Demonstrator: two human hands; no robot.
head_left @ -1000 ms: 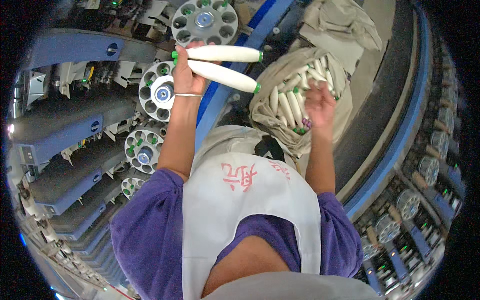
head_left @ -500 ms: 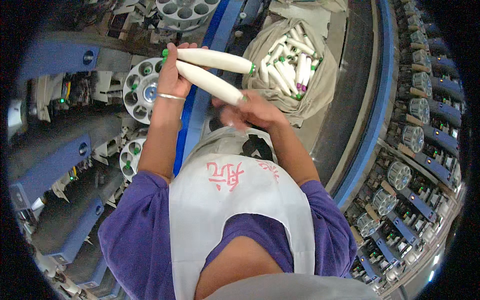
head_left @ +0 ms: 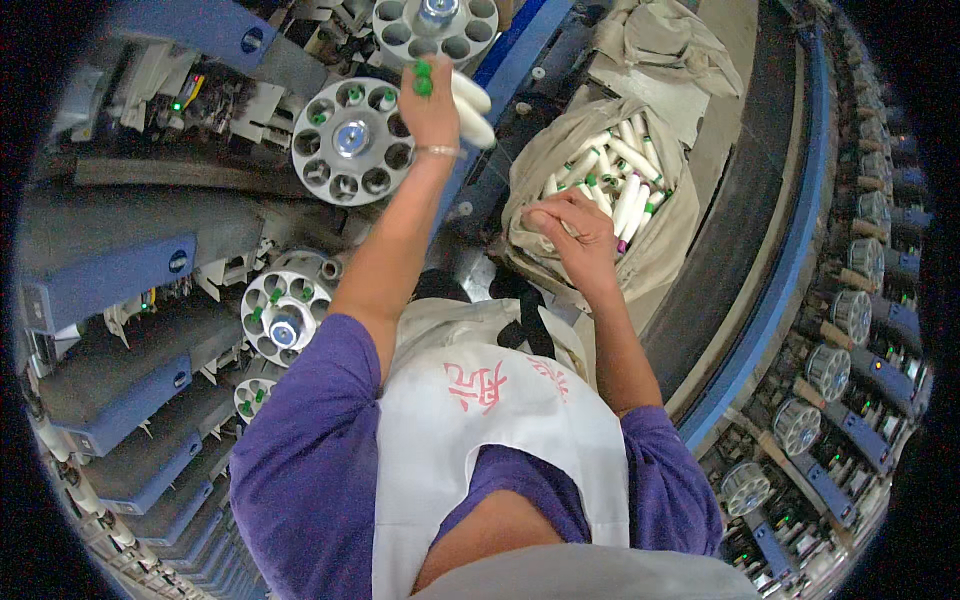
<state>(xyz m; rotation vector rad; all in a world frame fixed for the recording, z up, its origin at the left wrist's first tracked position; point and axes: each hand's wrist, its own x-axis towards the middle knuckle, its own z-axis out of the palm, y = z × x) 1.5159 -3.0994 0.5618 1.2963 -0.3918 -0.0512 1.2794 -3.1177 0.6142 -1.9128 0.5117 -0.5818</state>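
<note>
Two white yarn bobbins (head_left: 473, 120) with green tube ends are gripped in my left hand (head_left: 430, 115). The green ends stick out on its upper left side, and the wound bodies point right. This hand is over the right edge of a round grey magazine (head_left: 352, 140), which has several pockets, some with green-tipped tubes. My right hand (head_left: 580, 235) is closed in a pinch at the near left rim of a cloth sack (head_left: 680, 225). What its fingertips hold, if anything, is too small to make out. Inside the sack lie several white bobbins (head_left: 628, 200) with green or purple ends.
More round magazines sit along the machine at left, one above (head_left: 437, 15) and one below (head_left: 286, 325). A blue rail (head_left: 525, 50) runs between machine and sack. Right of the sack, a dark belt (head_left: 760, 130) and a curved blue rail (head_left: 815, 180) border another machine row.
My left hand has swung the two bobbins over the magazine's edge. My right hand has left the lower bobbin's tip and is now beside the sack. The whole view has shifted.
</note>
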